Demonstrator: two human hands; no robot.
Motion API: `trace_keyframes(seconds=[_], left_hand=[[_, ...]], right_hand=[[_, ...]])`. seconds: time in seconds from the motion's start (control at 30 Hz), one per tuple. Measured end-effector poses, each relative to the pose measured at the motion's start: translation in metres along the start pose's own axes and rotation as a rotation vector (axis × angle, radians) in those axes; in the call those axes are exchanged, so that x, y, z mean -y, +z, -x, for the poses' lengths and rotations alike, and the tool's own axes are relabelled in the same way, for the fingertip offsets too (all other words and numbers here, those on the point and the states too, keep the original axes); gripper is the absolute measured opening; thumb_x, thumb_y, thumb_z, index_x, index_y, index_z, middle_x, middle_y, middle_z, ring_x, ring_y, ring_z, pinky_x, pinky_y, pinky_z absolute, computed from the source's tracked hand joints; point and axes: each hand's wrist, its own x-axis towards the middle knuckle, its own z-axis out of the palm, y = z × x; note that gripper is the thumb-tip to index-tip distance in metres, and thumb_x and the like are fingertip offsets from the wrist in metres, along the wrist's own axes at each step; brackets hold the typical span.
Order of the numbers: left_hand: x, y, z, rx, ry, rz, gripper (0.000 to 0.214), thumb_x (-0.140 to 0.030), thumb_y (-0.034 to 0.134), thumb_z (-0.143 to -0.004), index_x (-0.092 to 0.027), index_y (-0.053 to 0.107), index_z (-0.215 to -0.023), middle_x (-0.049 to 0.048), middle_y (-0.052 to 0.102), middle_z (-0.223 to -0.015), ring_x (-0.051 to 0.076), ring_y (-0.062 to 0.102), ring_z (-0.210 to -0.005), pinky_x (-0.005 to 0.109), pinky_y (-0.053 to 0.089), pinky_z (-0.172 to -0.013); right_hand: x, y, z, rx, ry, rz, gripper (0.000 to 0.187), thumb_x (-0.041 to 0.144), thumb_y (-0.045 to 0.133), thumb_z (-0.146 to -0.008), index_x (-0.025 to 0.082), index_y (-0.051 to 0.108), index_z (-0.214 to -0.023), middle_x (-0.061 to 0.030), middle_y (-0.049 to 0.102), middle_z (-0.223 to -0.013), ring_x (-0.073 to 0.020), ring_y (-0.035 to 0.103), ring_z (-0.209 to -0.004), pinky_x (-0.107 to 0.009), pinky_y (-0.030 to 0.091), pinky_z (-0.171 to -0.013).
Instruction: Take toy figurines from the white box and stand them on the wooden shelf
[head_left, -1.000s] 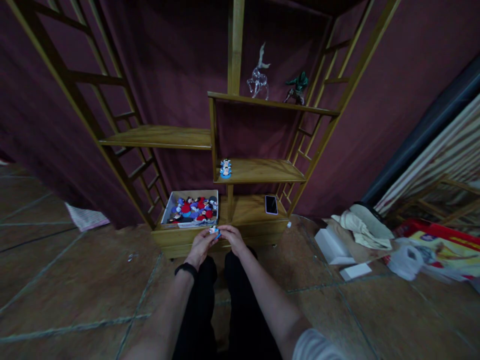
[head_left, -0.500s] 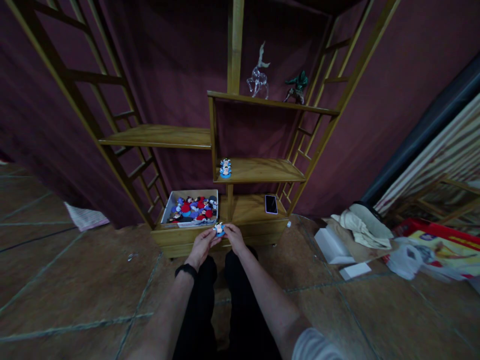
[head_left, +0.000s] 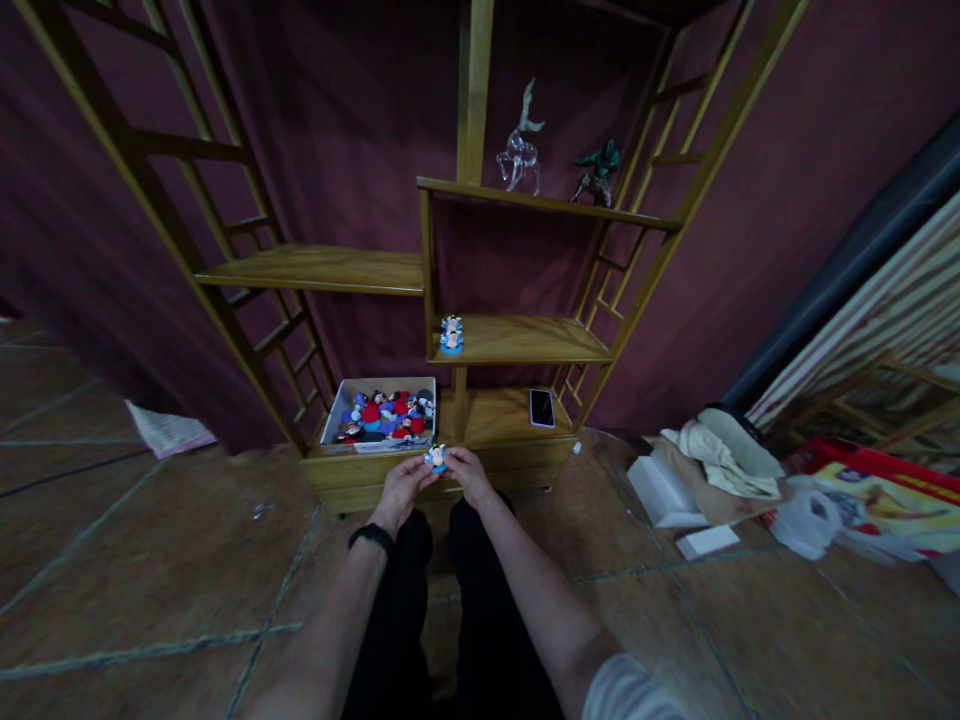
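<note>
Smooth plastic-looking figurine (head_left: 436,459), faintly glossy wooden shelving (head_left: 536,342), clear glass-like deer (head_left: 519,158), matt cloth curtain (head_left: 345,130)

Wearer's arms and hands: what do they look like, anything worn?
Left hand and right hand: bare, ungloved. Black band round the left wrist, none on the right. Pale grey sleeve, apparently striped, on the right upper arm; no left sleeve in view.

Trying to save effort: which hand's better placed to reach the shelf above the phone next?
Likely the right hand: nearer that shelf; the left hand is nearer the box. Both hold the figurine.
</note>
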Motion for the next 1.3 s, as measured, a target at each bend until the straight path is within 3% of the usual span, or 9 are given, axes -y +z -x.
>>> trace_keyframes(seconds=[0.5, 0.7, 0.97, 1.3], left_hand=[[0.0, 0.001, -0.0004, 0.019, -0.007, 0.067, 0.027, -0.007, 0.07, -0.062, -0.013, 0.067, -0.088, 0.0069, 0.069, -0.086, 0.013, 0.064, -0.075, 0.021, 0.051, -0.069], [-0.0012, -0.0003, 0.0009, 0.084, 0.016, 0.006, 0.044, -0.009, 0.075, -0.056, -0.015, 0.065, -0.098, 0.0075, 0.068, -0.094, 0.014, 0.062, -0.082, 0.024, 0.047, -0.076], [0.0007, -0.0013, -0.0016, 0.064, 0.065, -0.081, 0.051, -0.015, 0.078, -0.051, -0.015, 0.064, -0.1, 0.0095, 0.067, -0.102, 0.018, 0.06, -0.093, 0.03, 0.041, -0.087], [-0.0052, 0.004, 0.0064, 0.105, -0.061, -0.002, 0.052, -0.007, 0.074, -0.056, -0.018, 0.062, -0.105, 0.0075, 0.068, -0.1, 0.017, 0.063, -0.088, 0.028, 0.047, -0.082]], right_hand=[[-0.0005, 0.0035, -0.0026, -0.037, 0.023, -0.037, 0.03, 0.038, 0.069, -0.059, 0.018, 0.065, -0.081, -0.0023, 0.065, -0.081, -0.0149, 0.06, -0.074, -0.029, 0.048, -0.071], [-0.0002, 0.0034, -0.0031, -0.044, 0.06, -0.027, 0.031, 0.036, 0.07, -0.057, 0.018, 0.064, -0.082, -0.0026, 0.064, -0.083, -0.0157, 0.06, -0.078, -0.03, 0.046, -0.074], [0.0011, 0.004, 0.0001, -0.003, -0.057, 0.09, 0.028, 0.032, 0.068, -0.059, 0.018, 0.063, -0.083, 0.0008, 0.064, -0.079, -0.0147, 0.056, -0.075, -0.027, 0.042, -0.072], [0.0034, 0.0019, -0.0001, 0.006, -0.032, 0.056, 0.031, 0.031, 0.07, -0.055, 0.017, 0.062, -0.082, 0.0001, 0.064, -0.077, -0.0145, 0.055, -0.073, -0.026, 0.042, -0.072]])
